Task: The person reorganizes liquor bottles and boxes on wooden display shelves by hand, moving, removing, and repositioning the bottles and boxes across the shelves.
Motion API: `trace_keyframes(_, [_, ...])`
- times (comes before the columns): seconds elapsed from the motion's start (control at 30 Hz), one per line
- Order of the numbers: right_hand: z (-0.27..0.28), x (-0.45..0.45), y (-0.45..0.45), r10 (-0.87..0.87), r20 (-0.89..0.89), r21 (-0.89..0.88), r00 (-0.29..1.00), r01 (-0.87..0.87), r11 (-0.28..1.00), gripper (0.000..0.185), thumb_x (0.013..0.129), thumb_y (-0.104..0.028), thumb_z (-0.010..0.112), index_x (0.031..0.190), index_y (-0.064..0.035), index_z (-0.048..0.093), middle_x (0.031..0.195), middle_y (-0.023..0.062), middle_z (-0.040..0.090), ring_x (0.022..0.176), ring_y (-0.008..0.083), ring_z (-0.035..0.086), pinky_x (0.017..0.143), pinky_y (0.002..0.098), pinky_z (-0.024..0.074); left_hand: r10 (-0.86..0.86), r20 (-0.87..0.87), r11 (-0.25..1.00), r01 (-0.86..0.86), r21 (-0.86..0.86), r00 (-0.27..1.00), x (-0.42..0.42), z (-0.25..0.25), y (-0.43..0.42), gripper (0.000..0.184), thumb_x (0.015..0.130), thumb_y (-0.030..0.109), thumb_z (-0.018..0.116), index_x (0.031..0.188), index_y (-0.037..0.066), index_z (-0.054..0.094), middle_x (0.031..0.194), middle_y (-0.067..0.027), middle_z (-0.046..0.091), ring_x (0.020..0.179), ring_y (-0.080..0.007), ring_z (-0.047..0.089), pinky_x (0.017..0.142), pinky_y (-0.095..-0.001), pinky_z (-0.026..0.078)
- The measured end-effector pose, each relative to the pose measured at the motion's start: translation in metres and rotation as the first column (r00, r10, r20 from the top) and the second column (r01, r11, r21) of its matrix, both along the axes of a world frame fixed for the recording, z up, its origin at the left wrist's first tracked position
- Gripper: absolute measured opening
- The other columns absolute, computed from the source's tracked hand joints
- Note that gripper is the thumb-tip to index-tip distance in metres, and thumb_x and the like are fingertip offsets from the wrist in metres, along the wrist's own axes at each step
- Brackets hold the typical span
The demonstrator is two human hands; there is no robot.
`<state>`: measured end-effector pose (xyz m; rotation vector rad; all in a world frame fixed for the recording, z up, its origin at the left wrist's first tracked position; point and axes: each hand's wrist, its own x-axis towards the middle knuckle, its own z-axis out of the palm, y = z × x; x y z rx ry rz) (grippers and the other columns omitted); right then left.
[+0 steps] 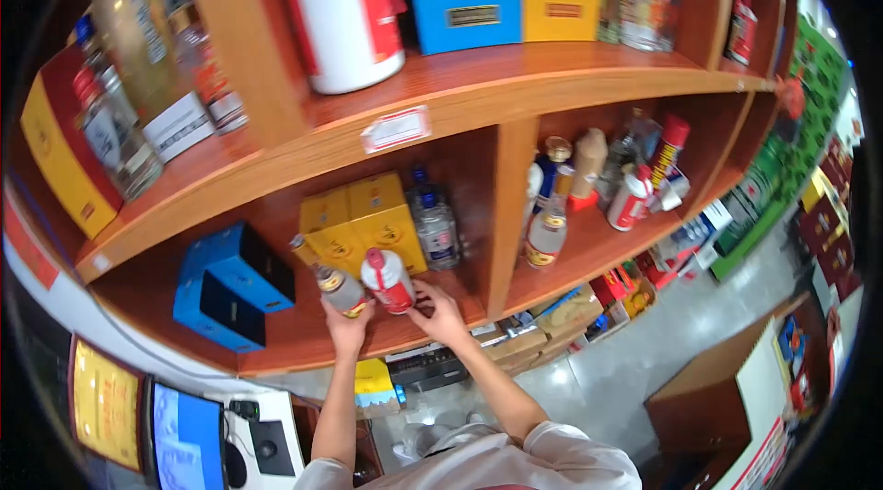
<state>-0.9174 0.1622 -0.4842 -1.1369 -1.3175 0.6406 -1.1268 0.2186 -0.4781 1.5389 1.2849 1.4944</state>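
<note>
My left hand [348, 324] is closed around the lower part of a clear glass liquor bottle [337, 284], which leans to the left. Right beside it stands a white liquor bottle with a red label and red cap [388, 280]. The fingers of my right hand [440, 313] curl against its lower right side; their tips are partly hidden. Both bottles are at the front of a wooden shelf compartment, before yellow boxes [363, 219]. A clear bottle with a blue cap [435, 231] stands behind my right hand.
Two open blue boxes [230, 292] lie left in the same compartment. A wooden divider [511, 214] separates it from several bottles on the right, including a clear one [547, 234]. Above, the upper shelf edge [460, 113] bears a large white bottle [340, 12]. A monitor [187, 435] stands lower left.
</note>
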Motion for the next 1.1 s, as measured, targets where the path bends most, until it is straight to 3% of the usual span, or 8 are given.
trace_keyframes(0.27, [0.002,-0.005,0.005,0.000,0.036,0.017,0.999,0.000,1.000,0.064,0.076,-0.008,0.086,0.134,0.0008,0.059,0.121,0.0134,0.061,0.107,0.0208,0.065,0.084,0.0326,0.0594,0.100,-0.156,0.994,-0.091,0.061,0.983,0.000,0.003,0.000,0.085,0.070,0.022,0.094,0.135,0.003,0.043,0.118,-0.0188,0.069,0.108,-0.0300,0.069,0.092,-0.0422,0.055])
trace_keyframes(0.33, [0.004,-0.011,0.006,-0.042,0.071,-0.008,0.997,0.043,0.999,0.082,0.073,-0.022,0.091,0.140,0.0029,0.051,0.132,0.0212,0.054,0.118,0.0323,0.059,0.091,0.0405,0.0561,0.072,-0.116,0.997,-0.067,0.048,0.991,0.001,0.012,-0.005,0.085,0.070,0.021,0.094,0.135,0.003,0.043,0.117,-0.0198,0.069,0.108,-0.0313,0.070,0.091,-0.0428,0.055])
trace_keyframes(0.47, [0.026,-0.029,0.021,-0.142,0.225,0.109,0.964,0.120,0.987,0.111,0.064,-0.031,0.095,0.149,0.0029,0.034,0.141,0.0276,0.046,0.129,0.0434,0.047,0.109,0.0517,0.0380,0.068,-0.133,0.996,-0.060,0.065,0.989,-0.001,0.012,-0.003,0.084,0.071,0.023,0.093,0.134,0.004,0.043,0.116,-0.0209,0.070,0.110,-0.0342,0.070,0.091,-0.0437,0.055])
trace_keyframes(0.6, [0.020,-0.051,0.046,-0.079,-0.042,0.091,0.996,0.083,0.992,0.111,0.062,-0.023,0.096,0.150,0.0009,0.033,0.139,0.0244,0.053,0.129,0.0382,0.053,0.109,0.0458,0.0436,0.060,-0.150,0.998,-0.057,0.029,0.987,-0.006,0.004,0.000,0.084,0.069,0.019,0.092,0.134,0.004,0.041,0.115,-0.0216,0.070,0.108,-0.0358,0.070,0.091,-0.0438,0.055])
trace_keyframes(0.87, [0.027,-0.048,0.033,-0.136,-0.031,0.045,0.990,0.137,0.990,0.092,0.060,-0.018,0.095,0.137,-0.0024,0.047,0.129,0.0189,0.062,0.120,0.0308,0.062,0.101,0.0436,0.0506,0.015,-0.107,1.000,-0.013,0.022,0.994,-0.006,-0.001,0.004,0.083,0.070,0.021,0.092,0.135,0.005,0.042,0.117,-0.0225,0.069,0.109,-0.0378,0.069,0.090,-0.0453,0.055])
trace_keyframes(0.97, [0.043,-0.049,0.017,-0.057,-0.314,-0.205,0.948,-0.009,0.979,0.091,0.058,-0.017,0.095,0.134,-0.0046,0.048,0.123,0.0112,0.065,0.111,0.0221,0.064,0.095,0.0396,0.0536,0.073,-0.145,0.991,-0.055,0.124,0.987,-0.014,-0.002,0.001,0.080,0.071,0.020,0.093,0.133,0.003,0.045,0.117,-0.0175,0.068,0.106,-0.0294,0.067,0.092,-0.0412,0.053])
trace_keyframes(1.03, [0.016,-0.046,0.031,-0.074,-0.263,-0.009,0.962,0.074,0.997,0.092,0.057,-0.014,0.092,0.136,-0.0052,0.047,0.121,0.0099,0.064,0.110,0.0211,0.063,0.095,0.0391,0.0539,0.026,-0.116,0.993,-0.013,0.114,0.993,-0.004,0.000,-0.001,0.079,0.071,0.020,0.093,0.132,0.001,0.046,0.118,-0.0157,0.067,0.106,-0.0263,0.065,0.094,-0.0397,0.052])
trace_keyframes(1.1, [0.004,-0.044,0.037,-0.142,-0.207,-0.050,0.968,0.135,0.990,0.095,0.058,-0.015,0.092,0.139,-0.0052,0.045,0.125,0.0108,0.062,0.112,0.0220,0.061,0.098,0.0390,0.0516,-0.037,-0.041,0.998,0.039,0.057,0.998,-0.001,0.005,-0.002,0.080,0.072,0.020,0.093,0.133,0.000,0.045,0.122,-0.0161,0.064,0.109,-0.0252,0.064,0.096,-0.0392,0.051])
